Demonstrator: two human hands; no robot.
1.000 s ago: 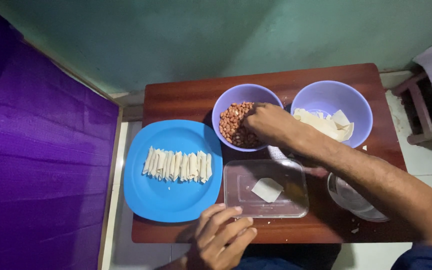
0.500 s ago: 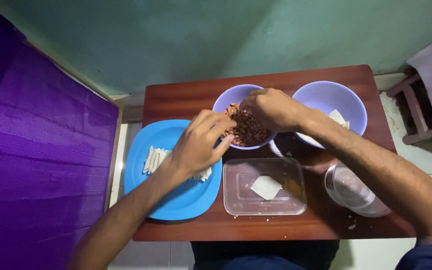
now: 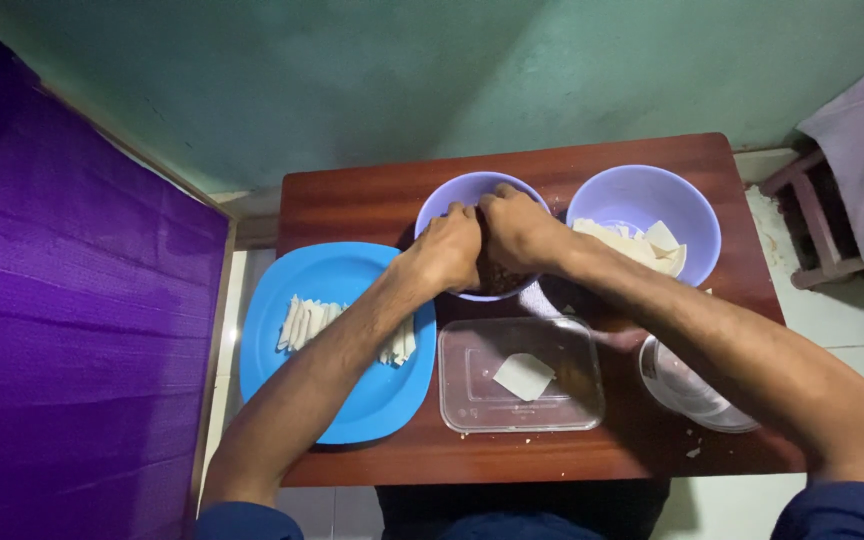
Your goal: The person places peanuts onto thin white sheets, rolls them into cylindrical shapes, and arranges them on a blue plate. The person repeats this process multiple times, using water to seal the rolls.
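Both my hands are together inside a lilac bowl [image 3: 445, 200] of brown filling at the back middle of a small wooden table [image 3: 372, 195]. My left hand [image 3: 449, 250] and my right hand [image 3: 514, 226] touch each other over the filling [image 3: 497, 277], fingers curled down into it; whether they pinch any of it is hidden. A second lilac bowl [image 3: 642, 196] to the right holds pale dough sheets [image 3: 637, 247]. A clear rectangular container [image 3: 472, 395] in front holds one pale square sheet [image 3: 523, 376].
A blue plate [image 3: 327, 275] on the left carries a row of pale rolled sticks [image 3: 302, 322]. A round clear lid or dish [image 3: 697, 390] lies at the front right. Purple cloth [image 3: 62, 330] hangs to the left; a wooden stool [image 3: 812, 220] stands to the right.
My left hand has come up from the table's front edge, crossed over the blue plate and joined my right hand in the filling bowl. My right hand stayed at the bowl.
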